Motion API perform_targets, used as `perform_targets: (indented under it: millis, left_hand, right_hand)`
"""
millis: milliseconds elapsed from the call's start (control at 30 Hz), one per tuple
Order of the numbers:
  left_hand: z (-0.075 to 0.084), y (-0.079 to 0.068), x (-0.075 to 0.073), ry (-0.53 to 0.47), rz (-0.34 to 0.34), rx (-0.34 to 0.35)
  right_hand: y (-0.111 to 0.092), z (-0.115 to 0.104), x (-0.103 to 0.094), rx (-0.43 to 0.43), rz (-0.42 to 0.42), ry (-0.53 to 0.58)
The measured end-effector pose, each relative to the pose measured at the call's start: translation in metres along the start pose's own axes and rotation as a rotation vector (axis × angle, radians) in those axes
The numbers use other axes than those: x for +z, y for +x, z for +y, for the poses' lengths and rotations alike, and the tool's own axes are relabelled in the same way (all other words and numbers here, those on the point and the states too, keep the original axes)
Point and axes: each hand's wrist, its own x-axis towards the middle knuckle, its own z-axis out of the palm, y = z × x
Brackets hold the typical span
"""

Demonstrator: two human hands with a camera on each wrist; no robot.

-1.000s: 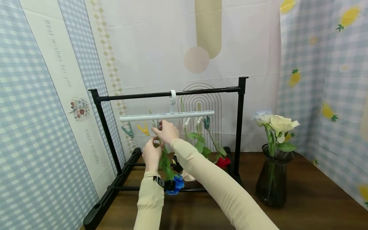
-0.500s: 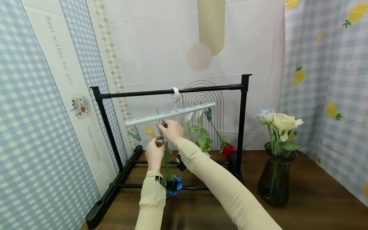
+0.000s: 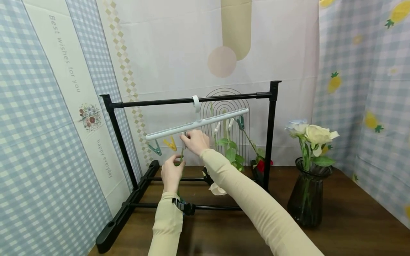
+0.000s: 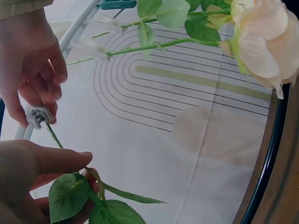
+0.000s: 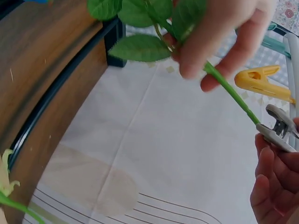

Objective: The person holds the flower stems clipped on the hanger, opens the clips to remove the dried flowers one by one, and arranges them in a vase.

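"Where does the stem (image 5: 232, 94) sit?"

"Just under the hanger (image 3: 195, 125), left of its middle, its upper end at the grey clip (image 4: 38, 117)."

"Is that clip biting on it?"

"I can't tell; the stem reaches the clip, but the right hand (image 3: 196, 141) hides part of it."

"And what is the right hand doing?"

"Pinching the grey clip between thumb and fingers, close below the hanger."

"And the left hand (image 3: 171, 173)?"

"Farther down under the hanger, thumb and fingers pinched round the stem beside its leaves (image 4: 68, 196)."

"Is the hanger level?"

"No, it tilts left end down, hooked over the rack (image 3: 160, 102)."

"What else hangs there?"

"Under its left end, a green clip (image 3: 156, 147) and a yellow clip (image 3: 171, 144). Under its right half, two white clips (image 3: 217, 127) hold the stems of cream roses (image 4: 266, 42), and a teal clip (image 3: 241, 122) near its right end holds a red rose (image 3: 261, 165) by the stem."

"And the vase (image 3: 305, 199)?"

"Right of the hanger and lower, on the table (image 3: 217, 231), with pale roses (image 3: 321, 135) in it."
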Motion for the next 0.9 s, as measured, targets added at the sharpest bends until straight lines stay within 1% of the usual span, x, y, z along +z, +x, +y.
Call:
perform_targets:
  millis: [100,200,367,467,533,633,767,900]
  left_hand:
    - [-0.002,-0.002,-0.003,0.001,0.003,-0.008]
    - [-0.005,-0.003,-0.008,0.007,0.011,-0.029]
    - [-0.013,-0.007,-0.012,0.071,0.011,-0.055]
    - [-0.014,-0.01,-0.01,0.115,0.012,-0.038]
    - [-0.014,-0.012,-0.007,0.138,0.015,-0.007]
    - [-0.012,-0.018,-0.001,0.175,0.031,0.067]
    - [-0.007,-0.026,0.007,0.242,0.045,0.188]
    - [-0.001,-0.037,0.014,0.352,0.037,0.329]
  right_hand:
    - [0.0,-0.001,-0.004,-0.009,-0.002,-0.053]
    - [0.0,-0.002,-0.007,-0.015,-0.01,-0.079]
    - [-0.002,-0.003,-0.01,-0.009,-0.024,-0.096]
    - [-0.002,-0.002,-0.011,-0.003,-0.028,-0.1]
    - [-0.003,-0.001,-0.01,0.007,-0.029,-0.108]
    - [-0.004,0.0,-0.009,0.022,-0.021,-0.132]
    - [-0.005,0.002,-0.007,0.011,-0.009,-0.156]
    - [-0.006,0.004,-0.006,-0.006,-0.01,-0.147]
